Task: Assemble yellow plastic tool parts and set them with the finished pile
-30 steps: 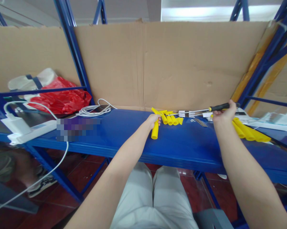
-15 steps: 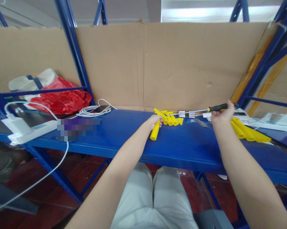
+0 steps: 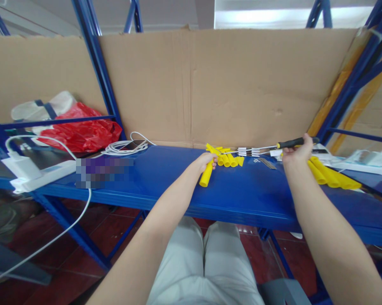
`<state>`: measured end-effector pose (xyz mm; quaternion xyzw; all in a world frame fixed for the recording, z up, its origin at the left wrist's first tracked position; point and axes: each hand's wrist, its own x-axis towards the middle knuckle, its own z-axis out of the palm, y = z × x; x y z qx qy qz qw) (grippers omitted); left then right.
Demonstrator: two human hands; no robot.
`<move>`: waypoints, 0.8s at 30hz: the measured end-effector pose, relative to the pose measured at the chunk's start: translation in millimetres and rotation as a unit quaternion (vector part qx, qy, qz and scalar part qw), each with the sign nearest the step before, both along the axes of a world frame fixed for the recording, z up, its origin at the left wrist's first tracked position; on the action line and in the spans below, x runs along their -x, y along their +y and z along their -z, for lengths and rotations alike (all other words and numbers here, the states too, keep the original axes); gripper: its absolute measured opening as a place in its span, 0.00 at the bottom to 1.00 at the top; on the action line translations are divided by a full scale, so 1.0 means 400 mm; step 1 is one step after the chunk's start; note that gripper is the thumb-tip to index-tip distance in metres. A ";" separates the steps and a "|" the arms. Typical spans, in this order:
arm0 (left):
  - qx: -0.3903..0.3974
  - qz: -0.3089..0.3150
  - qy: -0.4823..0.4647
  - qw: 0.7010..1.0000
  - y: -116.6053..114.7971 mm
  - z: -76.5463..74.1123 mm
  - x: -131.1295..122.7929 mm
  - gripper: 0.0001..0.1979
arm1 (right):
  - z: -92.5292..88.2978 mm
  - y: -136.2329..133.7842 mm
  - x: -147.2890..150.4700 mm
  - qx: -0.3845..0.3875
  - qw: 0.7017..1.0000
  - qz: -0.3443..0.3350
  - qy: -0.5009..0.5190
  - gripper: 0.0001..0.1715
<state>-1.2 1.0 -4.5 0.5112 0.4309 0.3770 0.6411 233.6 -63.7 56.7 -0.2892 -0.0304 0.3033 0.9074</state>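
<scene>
My left hand (image 3: 206,161) is closed around a yellow tube (image 3: 205,177), whose near open end points toward me over the blue shelf. In my right hand (image 3: 299,153) is a long screwdriver (image 3: 291,143) with a black and yellow handle. Its thin metal shaft runs left, with the tip by the yellow tube near my left fingers; whether it touches cannot be made out. Several short yellow tubes (image 3: 231,161) lie just right of my left hand. Longer yellow tubes (image 3: 332,177) rest to the right of my right wrist.
A cardboard sheet (image 3: 241,89) stands behind the blue shelf (image 3: 165,178). Flat metal pieces (image 3: 267,163) and small bits lie between my hands. At left are a white power strip (image 3: 51,174), a coiled white cable (image 3: 124,148) and a red plastic bag (image 3: 82,129).
Hardly anything differs. The screwdriver and my right hand have shifted very slightly to the right; my left hand keeps its hold on the yellow tube.
</scene>
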 end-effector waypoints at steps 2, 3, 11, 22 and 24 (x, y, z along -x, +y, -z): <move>0.001 0.001 -0.001 1.000 0.000 0.000 0.000 0.10 | 0.000 0.001 -0.001 -0.001 1.000 0.004 0.000 0.13; 0.001 0.001 -0.001 1.000 0.000 0.000 0.000 0.10 | 0.000 0.002 -0.002 -0.003 1.000 0.005 -0.002 0.14; 0.001 0.017 -0.005 1.000 0.001 -0.001 -0.001 0.10 | 0.002 0.009 -0.011 0.003 1.000 0.018 -0.002 0.15; 0.003 0.028 -0.007 1.000 -0.008 -0.008 -0.001 0.12 | 0.009 0.012 -0.015 -0.006 0.999 0.031 -0.006 0.12; 0.003 0.027 -0.009 1.000 -0.007 -0.007 -0.001 0.11 | 0.009 0.013 -0.016 -0.005 0.999 0.030 -0.009 0.12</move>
